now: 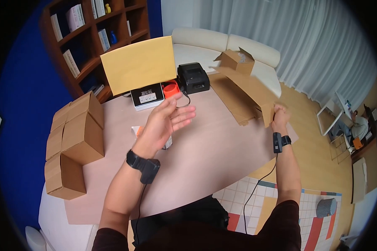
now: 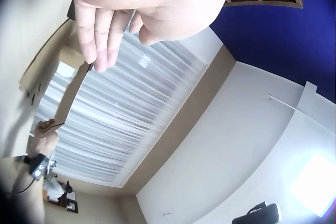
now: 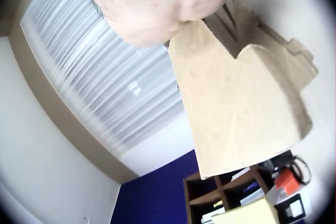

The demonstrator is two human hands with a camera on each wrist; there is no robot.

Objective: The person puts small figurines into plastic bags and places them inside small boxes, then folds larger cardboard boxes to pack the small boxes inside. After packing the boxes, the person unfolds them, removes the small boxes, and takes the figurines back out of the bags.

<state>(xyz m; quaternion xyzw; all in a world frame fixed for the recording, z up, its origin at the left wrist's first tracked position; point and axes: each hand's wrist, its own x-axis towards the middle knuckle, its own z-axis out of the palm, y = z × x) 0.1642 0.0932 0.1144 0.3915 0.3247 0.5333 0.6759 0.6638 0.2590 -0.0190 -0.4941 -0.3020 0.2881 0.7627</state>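
Note:
At the right side of the table, my right hand [image 1: 280, 117] grips the near end of a flat brown cardboard piece [image 1: 251, 90], raised and tilted. In the right wrist view the cardboard [image 3: 231, 98] stretches out from under the hand, with a notched edge. More flattened cardboard [image 1: 228, 98] lies beneath it on the table. My left hand [image 1: 161, 121] is held over the middle of the table, fingers extended and nothing in its grasp. Below that hand, a small white and orange box [image 1: 137, 131] is partly hidden by the wrist.
Several folded brown boxes [image 1: 77, 129] stand along the left of the table [image 1: 205, 154]. At the back are a yellow panel [image 1: 140, 65], a white-and-black device [image 1: 147, 98], an orange tape roll [image 1: 171, 89] and a black printer [image 1: 193, 78]. An open carton [image 1: 236, 62] sits on the sofa [image 1: 201, 39].

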